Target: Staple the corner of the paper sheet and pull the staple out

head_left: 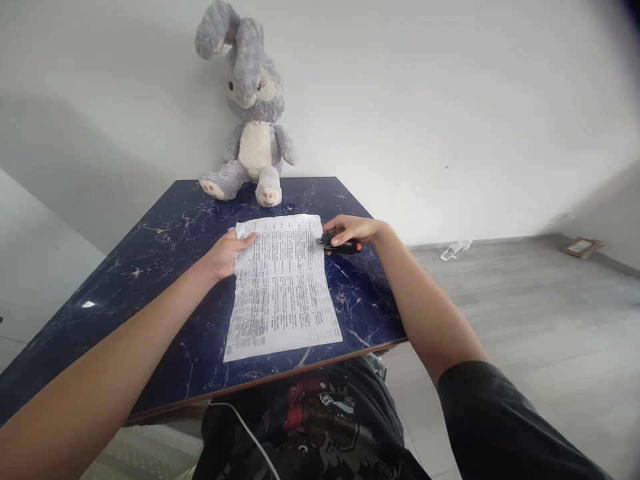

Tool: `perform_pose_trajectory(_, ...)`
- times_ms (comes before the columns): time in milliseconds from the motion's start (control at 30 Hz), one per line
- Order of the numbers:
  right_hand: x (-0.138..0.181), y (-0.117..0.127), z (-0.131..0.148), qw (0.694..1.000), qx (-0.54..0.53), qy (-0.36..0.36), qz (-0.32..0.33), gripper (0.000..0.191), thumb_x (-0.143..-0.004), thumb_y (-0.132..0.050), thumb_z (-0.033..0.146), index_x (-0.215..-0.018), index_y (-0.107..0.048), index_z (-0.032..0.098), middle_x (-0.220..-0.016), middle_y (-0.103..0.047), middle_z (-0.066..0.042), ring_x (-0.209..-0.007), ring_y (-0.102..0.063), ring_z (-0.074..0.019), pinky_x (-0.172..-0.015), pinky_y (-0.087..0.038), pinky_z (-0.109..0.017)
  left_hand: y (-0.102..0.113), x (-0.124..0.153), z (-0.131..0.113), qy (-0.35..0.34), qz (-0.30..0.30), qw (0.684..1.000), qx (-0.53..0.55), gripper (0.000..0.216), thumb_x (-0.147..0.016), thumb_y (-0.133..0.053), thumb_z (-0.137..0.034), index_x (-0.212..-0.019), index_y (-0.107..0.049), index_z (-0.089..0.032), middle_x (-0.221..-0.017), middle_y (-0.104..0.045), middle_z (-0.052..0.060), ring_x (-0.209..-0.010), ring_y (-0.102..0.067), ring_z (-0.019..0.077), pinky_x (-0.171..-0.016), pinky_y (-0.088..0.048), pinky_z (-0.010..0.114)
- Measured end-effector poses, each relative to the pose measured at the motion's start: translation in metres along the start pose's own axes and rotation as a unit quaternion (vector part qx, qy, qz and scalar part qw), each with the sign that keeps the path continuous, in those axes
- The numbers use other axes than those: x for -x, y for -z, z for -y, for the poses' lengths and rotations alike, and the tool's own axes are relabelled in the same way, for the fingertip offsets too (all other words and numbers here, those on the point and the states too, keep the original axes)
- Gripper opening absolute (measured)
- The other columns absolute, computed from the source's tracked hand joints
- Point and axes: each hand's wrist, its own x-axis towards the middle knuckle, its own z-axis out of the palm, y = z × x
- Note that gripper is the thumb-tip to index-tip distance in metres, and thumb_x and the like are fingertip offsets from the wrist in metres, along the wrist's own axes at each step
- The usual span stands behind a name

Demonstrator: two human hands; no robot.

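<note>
Printed sheets of paper [280, 287] lie over the blue table, their far part raised a little. My left hand [231, 253] is closed on their left edge, thumb on top and fingers underneath. In my right hand [357, 230] is a black stapler [345, 247] with an orange tip at its rear. Its front end meets the right edge of the sheets, near the upper corner. Whether its jaws are pressed together I cannot tell. Several layers show along the left edge of the paper.
A grey plush rabbit [257, 133] sits at the table's far end against the white wall. The dark blue marbled table [165, 267] has its front edge close to my body. A clear plastic bottle [454, 250] and a brown framed object [583, 247] lie on the floor at right.
</note>
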Motion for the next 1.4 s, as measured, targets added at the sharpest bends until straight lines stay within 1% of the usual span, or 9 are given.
perform_pose_trajectory(167,0.0002,0.0017,-0.0013,1.000,0.002,-0.006,-0.008,0.047,-0.081,-0.087,0.048,-0.110,-0.077,0.013,-0.097,-0.079,-0.010,-0.090,-0.075,-0.0218,-0.078,-0.061,-0.028,-0.0007,0.0010,-0.0001,0.015,0.008,1.000,0.007,0.038,-0.083,-0.082,-0.027,-0.118,-0.072,-0.015,-0.107,-0.078,0.015,-0.101,-0.077,0.0351,-0.088,-0.065,0.050)
perform_pose_trajectory(300,-0.0002,0.0021,-0.0027,1.000,-0.004,-0.009,-0.016,0.045,-0.081,-0.086,0.048,-0.108,-0.076,0.013,-0.096,-0.079,-0.010,-0.091,-0.075,-0.0221,-0.078,-0.061,-0.028,-0.0013,0.0015,0.0000,0.006,0.022,1.000,-0.002,0.040,-0.083,-0.083,-0.028,-0.119,-0.071,-0.015,-0.106,-0.078,0.015,-0.101,-0.077,0.0352,-0.090,-0.065,0.051)
perform_pose_trajectory(400,-0.0004,0.0010,-0.0013,1.000,-0.010,-0.009,-0.020,0.046,-0.081,-0.087,0.048,-0.108,-0.075,0.014,-0.097,-0.079,-0.010,-0.091,-0.075,-0.0223,-0.078,-0.062,-0.028,-0.0016,0.0018,0.0000,0.008,0.018,1.000,-0.001,0.040,-0.083,-0.083,-0.028,-0.119,-0.072,-0.015,-0.107,-0.078,0.015,-0.103,-0.076,0.0352,-0.090,-0.065,0.051)
perform_pose_trajectory(600,0.0003,0.0003,0.0005,0.999,-0.032,-0.008,-0.021,0.049,-0.079,-0.087,0.050,-0.108,-0.074,0.013,-0.099,-0.078,-0.012,-0.092,-0.075,-0.0236,-0.080,-0.063,-0.030,-0.0033,0.0027,-0.0006,0.034,0.013,0.999,0.016,0.040,-0.080,-0.086,-0.027,-0.116,-0.074,-0.016,-0.111,-0.078,0.016,-0.104,-0.076,0.0359,-0.089,-0.065,0.049)
perform_pose_trajectory(733,0.0000,0.0014,-0.0014,0.999,-0.042,-0.001,-0.022,0.053,-0.079,-0.087,0.051,-0.111,-0.073,0.012,-0.100,-0.077,-0.012,-0.091,-0.075,-0.0237,-0.080,-0.063,-0.031,-0.0041,0.0038,-0.0012,0.029,0.025,0.999,0.011,0.036,-0.082,-0.084,-0.026,-0.116,-0.074,-0.016,-0.112,-0.078,0.016,-0.106,-0.075,0.0354,-0.091,-0.065,0.049)
perform_pose_trajectory(967,0.0039,0.0022,0.0024,0.999,-0.034,0.004,-0.036,0.055,-0.079,-0.087,0.052,-0.113,-0.073,0.012,-0.100,-0.077,-0.013,-0.089,-0.075,-0.0233,-0.076,-0.063,-0.029,-0.0055,0.0053,-0.0027,0.036,0.012,0.999,0.003,0.037,-0.085,-0.081,-0.025,-0.119,-0.072,-0.014,-0.111,-0.078,0.017,-0.104,-0.076,0.0351,-0.089,-0.065,0.049)
perform_pose_trajectory(1033,0.0047,0.0023,0.0039,0.999,-0.030,0.004,-0.040,0.056,-0.078,-0.087,0.052,-0.114,-0.073,0.011,-0.100,-0.077,-0.012,-0.090,-0.075,-0.0232,-0.076,-0.063,-0.028,-0.0068,0.0059,-0.0033,0.041,0.019,0.999,0.006,0.037,-0.085,-0.080,-0.025,-0.120,-0.072,-0.014,-0.111,-0.078,0.017,-0.104,-0.076,0.0349,-0.089,-0.065,0.049)
perform_pose_trajectory(1167,0.0034,0.0015,0.0053,0.999,-0.026,0.005,-0.033,0.058,-0.077,-0.089,0.051,-0.115,-0.073,0.010,-0.100,-0.077,-0.013,-0.088,-0.075,-0.0218,-0.071,-0.062,-0.025,-0.0096,0.0076,-0.0052,0.049,0.034,0.998,0.006,0.038,-0.088,-0.077,-0.023,-0.124,-0.070,-0.013,-0.114,-0.077,0.017,-0.107,-0.076,0.0347,-0.093,-0.064,0.051)
perform_pose_trajectory(1400,0.0019,0.0017,0.0044,0.999,-0.029,0.004,-0.036,0.056,-0.076,-0.090,0.046,-0.116,-0.073,0.011,-0.102,-0.077,-0.012,-0.090,-0.075,-0.0222,-0.075,-0.062,-0.027,-0.0096,0.0079,-0.0050,0.042,0.040,0.998,0.000,0.038,-0.090,-0.075,-0.022,-0.127,-0.070,-0.014,-0.114,-0.078,0.016,-0.109,-0.075,0.0340,-0.096,-0.062,0.051)
